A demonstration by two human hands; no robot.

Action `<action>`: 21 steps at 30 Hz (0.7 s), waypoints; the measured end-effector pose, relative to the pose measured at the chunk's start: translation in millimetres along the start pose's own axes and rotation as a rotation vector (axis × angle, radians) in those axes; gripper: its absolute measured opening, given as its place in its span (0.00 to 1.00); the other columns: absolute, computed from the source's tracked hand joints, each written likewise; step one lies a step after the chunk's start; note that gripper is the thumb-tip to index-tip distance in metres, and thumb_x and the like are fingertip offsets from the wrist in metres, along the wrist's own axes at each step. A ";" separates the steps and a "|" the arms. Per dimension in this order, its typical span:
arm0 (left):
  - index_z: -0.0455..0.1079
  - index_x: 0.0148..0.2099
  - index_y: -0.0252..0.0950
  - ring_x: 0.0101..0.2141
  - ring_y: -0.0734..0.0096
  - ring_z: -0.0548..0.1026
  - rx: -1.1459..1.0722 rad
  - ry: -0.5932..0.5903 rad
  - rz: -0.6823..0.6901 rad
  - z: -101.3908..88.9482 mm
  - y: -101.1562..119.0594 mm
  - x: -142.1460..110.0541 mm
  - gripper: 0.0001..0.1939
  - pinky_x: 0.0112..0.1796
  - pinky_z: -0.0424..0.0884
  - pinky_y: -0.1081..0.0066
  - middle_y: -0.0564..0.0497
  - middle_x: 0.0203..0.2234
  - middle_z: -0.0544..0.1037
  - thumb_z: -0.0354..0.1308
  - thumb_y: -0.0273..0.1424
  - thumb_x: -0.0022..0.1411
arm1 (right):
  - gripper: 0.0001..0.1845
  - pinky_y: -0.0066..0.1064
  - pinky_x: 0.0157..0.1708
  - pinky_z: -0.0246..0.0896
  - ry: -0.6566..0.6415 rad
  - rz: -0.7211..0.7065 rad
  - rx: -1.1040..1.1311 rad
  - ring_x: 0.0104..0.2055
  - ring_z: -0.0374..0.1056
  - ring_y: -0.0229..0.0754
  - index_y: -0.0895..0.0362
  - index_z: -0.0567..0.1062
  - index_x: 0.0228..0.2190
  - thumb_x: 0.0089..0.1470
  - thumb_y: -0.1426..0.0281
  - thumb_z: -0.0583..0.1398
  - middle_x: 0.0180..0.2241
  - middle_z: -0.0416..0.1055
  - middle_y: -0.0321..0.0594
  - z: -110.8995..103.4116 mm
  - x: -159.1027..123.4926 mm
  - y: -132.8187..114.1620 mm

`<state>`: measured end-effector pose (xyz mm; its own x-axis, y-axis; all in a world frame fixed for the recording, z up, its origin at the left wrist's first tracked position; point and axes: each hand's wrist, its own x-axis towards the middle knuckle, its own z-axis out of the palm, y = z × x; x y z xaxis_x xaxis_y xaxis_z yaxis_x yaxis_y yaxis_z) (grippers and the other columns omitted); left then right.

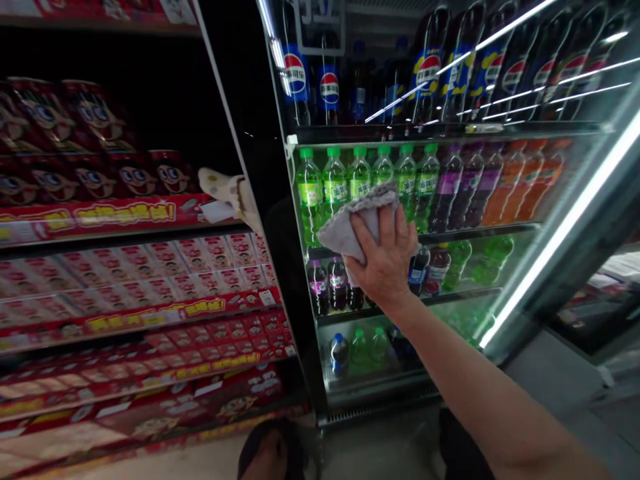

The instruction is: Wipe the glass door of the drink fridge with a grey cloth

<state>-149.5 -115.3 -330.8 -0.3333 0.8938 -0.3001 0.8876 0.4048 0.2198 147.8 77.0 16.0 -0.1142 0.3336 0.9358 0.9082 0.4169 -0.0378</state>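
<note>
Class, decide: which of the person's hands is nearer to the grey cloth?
Right. The right hand is spread on the grey cloth, touching it, in front of the green-capped bottles. The left hand is out of view, so its place cannot be told.

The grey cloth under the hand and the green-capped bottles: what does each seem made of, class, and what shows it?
Grey cloth: probably soft, matte textile; its fuzzy edge and lack of shine suggest it.
Green-capped bottles: likely glossy, see-through plastic, given the highlights and visible green; tint uncertain.
</note>
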 end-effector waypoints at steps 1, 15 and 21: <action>0.66 0.45 0.41 0.44 0.61 0.82 0.010 0.015 0.000 -0.9 2.1 -2.3 0.18 0.42 0.71 0.63 0.45 0.45 0.82 0.34 0.33 0.68 | 0.36 0.69 0.66 0.35 0.006 0.030 0.026 0.73 0.33 0.68 0.46 0.59 0.66 0.60 0.54 0.59 0.71 0.42 0.42 2.8 3.4 -4.1; 0.67 0.47 0.39 0.43 0.60 0.82 0.037 0.055 -0.016 -3.3 1.8 -13.6 0.19 0.40 0.71 0.63 0.44 0.44 0.82 0.36 0.32 0.67 | 0.20 0.50 0.69 0.43 -0.254 -0.716 0.150 0.70 0.47 0.49 0.48 0.74 0.55 0.63 0.71 0.57 0.68 0.58 0.28 54.4 -169.4 -27.5; 0.67 0.52 0.37 0.48 0.61 0.81 -0.016 0.059 -0.018 -1.4 -2.6 -19.4 0.22 0.45 0.72 0.63 0.41 0.49 0.81 0.34 0.30 0.68 | 0.21 0.40 0.63 0.58 -0.401 -0.748 0.260 0.67 0.56 0.42 0.53 0.74 0.55 0.61 0.75 0.58 0.64 0.66 0.34 60.9 -242.8 -8.2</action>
<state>-145.8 -133.4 -324.3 -0.3681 0.8957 -0.2493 0.8760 0.4240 0.2300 143.5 44.1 -232.2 -0.8180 0.1481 0.5558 0.4247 0.8071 0.4100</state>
